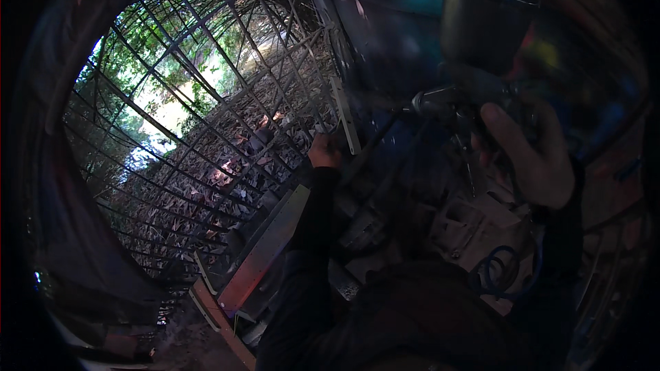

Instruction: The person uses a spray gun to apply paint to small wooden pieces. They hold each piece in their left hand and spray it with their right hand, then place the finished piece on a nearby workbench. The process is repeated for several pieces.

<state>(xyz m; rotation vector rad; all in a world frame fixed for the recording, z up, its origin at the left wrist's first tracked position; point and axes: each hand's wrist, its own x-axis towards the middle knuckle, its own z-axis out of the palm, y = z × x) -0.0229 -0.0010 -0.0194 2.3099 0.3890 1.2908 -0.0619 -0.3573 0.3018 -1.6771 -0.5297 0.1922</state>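
My right hand [543,161] is closed around the handle of a spray gun [436,99], raised at the right. A large dark paint cup [485,24] sits on top of the gun, whose metal nozzle points left. Further left, my left hand [324,151] is stretched forward and closed, fingers curled. Close beside it stands a narrow pale metal strip [346,117] with small holes, tilted slightly. Shadow hides what the left fingers hold.
A metal grille [206,96] spans the left side, with dry leaves behind it. Reddish-brown metal pieces [251,278] lie at lower left. A coiled blue hose [505,271] is below my right hand. A dark bluish sheet [392,34] is behind the gun.
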